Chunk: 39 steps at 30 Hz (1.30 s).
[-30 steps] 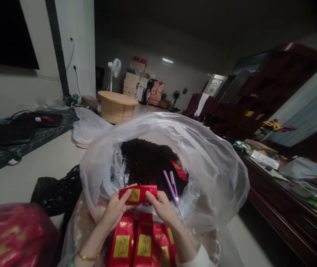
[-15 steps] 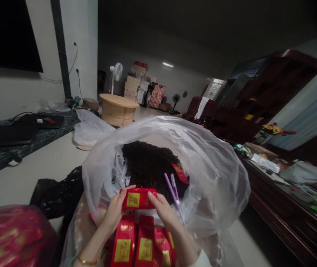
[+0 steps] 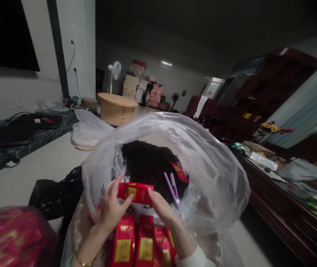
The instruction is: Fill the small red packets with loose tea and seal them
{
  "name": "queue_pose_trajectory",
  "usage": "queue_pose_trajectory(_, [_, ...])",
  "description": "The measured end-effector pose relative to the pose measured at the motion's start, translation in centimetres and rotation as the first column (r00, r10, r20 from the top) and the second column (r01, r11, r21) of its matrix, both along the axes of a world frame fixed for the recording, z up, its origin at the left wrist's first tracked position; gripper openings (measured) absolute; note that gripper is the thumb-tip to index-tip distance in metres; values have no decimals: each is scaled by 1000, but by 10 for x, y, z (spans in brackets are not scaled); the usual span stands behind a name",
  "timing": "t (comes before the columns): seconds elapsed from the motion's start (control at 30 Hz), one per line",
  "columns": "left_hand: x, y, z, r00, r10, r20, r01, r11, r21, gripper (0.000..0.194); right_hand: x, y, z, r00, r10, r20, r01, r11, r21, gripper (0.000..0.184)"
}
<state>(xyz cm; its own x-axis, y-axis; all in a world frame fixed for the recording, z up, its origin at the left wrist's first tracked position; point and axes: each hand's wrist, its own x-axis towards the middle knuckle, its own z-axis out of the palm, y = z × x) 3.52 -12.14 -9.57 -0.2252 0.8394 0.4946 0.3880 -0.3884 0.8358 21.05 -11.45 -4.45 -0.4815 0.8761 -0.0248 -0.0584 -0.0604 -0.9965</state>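
Left hand (image 3: 112,209): half open, fingers spread at left end of red packet (image 3: 141,194) | Right hand (image 3: 162,207): closed on its right end | Packet: held above near edge of plastic bag (image 3: 216,178) | Purple tool (image 3: 177,202): nearer the bag's right edge

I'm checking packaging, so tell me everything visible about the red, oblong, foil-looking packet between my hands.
The red, oblong, foil-looking packet, creased, bears a yellow label and gold print. It's held crosswise before the dark shredded heap. Your right hand holds one end; your left hand is at the other, thumb in front of the label.
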Motion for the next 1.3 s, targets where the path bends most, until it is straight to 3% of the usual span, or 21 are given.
queue_pose_trajectory(0.1, [3, -7, 2, 883, 84, -462, 25, 974, 226, 58, -5, 2, 8, 989, -14, 149, -2, 994, 110, 66])
queue_pose_trajectory(0.2, [5, -8, 1, 793, 76, -605, 109, 959, 263, 61, -12, 4, 13, 957, -21, 289, -46, 974, 224, 69])
queue_pose_trajectory(0.4, [2, 4, -10, 881, -47, -470, 147, 973, 180, 55, -19, 3, 21, 939, -8, 345, -106, 945, 308, 62])
queue_pose_trajectory(0.53, [-3, 11, -13, 941, -1, -338, 46, 991, 126, 52, -11, 13, 19, 975, -100, 198, 35, 951, 308, 64])
queue_pose_trajectory(0.6, [-6, 14, -14, 958, 53, -282, -24, 994, 106, 47, -5, 25, 13, 949, -279, 145, 203, 897, 392, 61])
queue_pose_trajectory(0.67, [-8, 16, -15, 965, 101, -241, -83, 993, 83, 44, 0, 40, 6, 849, -485, 211, 297, 767, 569, 54])
queue_pose_trajectory(0.73, [-9, 17, -16, 968, 134, -214, -126, 991, 53, 44, 0, 57, -2, 707, -587, 394, 168, 682, 712, 69])
queue_pose_trajectory(0.8, [-9, 18, -17, 968, 157, -198, -154, 988, 28, 45, -5, 72, -8, 540, -590, 600, -55, 686, 725, 90])
queue_pose_trajectory(0.87, [-10, 17, -16, 968, 171, -186, -173, 985, 9, 46, -14, 86, -11, 400, -566, 721, -239, 695, 678, 100])
queue_pose_trajectory(0.93, [-10, 17, -15, 969, 180, -169, -183, 983, -2, 48, -24, 97, -12, 332, -558, 761, -355, 673, 649, 98])
queue_pose_trajectory(1.03, [-11, 16, -14, 973, 186, -139, -188, 982, 2, 49, -35, 109, -11, 324, -561, 761, -450, 617, 646, 81])
queue_pose_trajectory(1.2, [-14, 17, -15, 973, 198, -117, -200, 980, -11, 49, -38, 112, -12, 396, -555, 732, -576, 471, 669, 52])
queue_pose_trajectory(1.3, [-16, 18, -16, 974, 197, -109, -200, 980, -18, 50, -34, 110, -11, 395, -579, 713, -559, 464, 687, 43])
